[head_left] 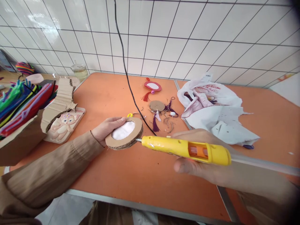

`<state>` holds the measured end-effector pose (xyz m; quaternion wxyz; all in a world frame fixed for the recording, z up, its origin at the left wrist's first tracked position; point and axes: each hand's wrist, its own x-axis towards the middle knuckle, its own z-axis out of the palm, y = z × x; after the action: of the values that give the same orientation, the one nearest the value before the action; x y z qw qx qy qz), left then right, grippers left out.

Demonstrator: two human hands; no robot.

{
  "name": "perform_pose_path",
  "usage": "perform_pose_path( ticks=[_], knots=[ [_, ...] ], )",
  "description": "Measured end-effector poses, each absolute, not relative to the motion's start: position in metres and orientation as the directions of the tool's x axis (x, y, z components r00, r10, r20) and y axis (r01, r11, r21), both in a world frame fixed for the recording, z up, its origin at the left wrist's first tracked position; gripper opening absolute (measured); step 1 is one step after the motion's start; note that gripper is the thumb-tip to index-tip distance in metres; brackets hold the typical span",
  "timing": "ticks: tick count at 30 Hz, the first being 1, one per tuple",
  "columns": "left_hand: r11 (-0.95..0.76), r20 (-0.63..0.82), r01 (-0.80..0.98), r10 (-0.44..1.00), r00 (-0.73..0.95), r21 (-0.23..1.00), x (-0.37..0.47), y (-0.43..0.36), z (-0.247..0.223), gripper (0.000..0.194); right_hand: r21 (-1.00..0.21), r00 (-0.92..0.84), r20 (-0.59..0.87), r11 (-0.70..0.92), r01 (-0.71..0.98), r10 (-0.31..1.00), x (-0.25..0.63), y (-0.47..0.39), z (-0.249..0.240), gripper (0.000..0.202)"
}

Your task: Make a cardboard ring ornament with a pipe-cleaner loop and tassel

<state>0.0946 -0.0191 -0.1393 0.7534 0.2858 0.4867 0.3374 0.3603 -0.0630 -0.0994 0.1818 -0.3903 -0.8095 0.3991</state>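
A round cardboard ring with a white centre is held over the orange table by my left hand, thumb on top of its rim. My right hand is wrapped round a yellow glue gun. The gun's metal tip points left and meets the right edge of the ring. A small yellow loop shows just behind the ring. Behind the gun, a cardboard disc lies among purple tassels and scraps. Farther back sits a red oval ornament with a red tassel.
A black cord hangs down to the gun area. Right: a white plastic bag with cloth. Left: colourful pipe cleaners in a cardboard box, torn cardboard, a bear-decorated case and a cup. A tiled wall stands behind.
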Motion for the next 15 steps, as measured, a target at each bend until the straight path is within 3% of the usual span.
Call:
perform_pose_path(
  ticks=[15],
  knots=[
    [0.646,-0.550,-0.186,0.741,0.385,0.740,0.106,-0.013,-0.130,0.023,-0.775,-0.597,-0.144,0.285,0.564,0.789,0.367,-0.061,-0.072,0.063]
  ],
)
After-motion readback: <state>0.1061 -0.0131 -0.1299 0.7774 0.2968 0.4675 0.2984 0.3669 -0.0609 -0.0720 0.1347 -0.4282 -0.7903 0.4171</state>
